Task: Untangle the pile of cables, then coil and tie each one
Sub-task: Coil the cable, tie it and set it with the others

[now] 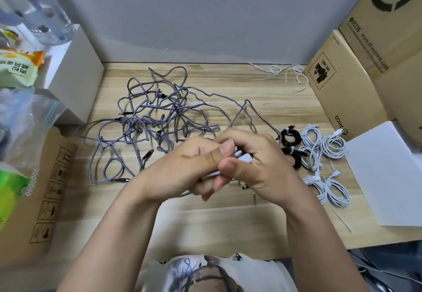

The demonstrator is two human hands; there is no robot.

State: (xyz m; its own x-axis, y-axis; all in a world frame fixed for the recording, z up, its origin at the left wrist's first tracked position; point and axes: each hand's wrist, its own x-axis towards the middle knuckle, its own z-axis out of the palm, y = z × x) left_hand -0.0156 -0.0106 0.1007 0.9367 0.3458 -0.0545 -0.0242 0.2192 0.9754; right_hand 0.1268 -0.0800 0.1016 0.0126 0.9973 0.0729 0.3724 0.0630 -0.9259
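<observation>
Head view: wooden table (228,218), gray cable tangle (157,118) spread across the far left.
Nearer the middle, left hand (182,168) and right hand (258,163) pressed together, fingers curled tight around a white cable (243,157); finished white coils (324,152) and black coils (291,142) just right.

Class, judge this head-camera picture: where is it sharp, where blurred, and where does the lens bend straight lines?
Head view: the grey braided cables are sharp; both hands, left and right, look slightly soft; the clear bottle at the top left is smeared; the cardboard boxes lean outward at the edges; lighting is even.
</observation>
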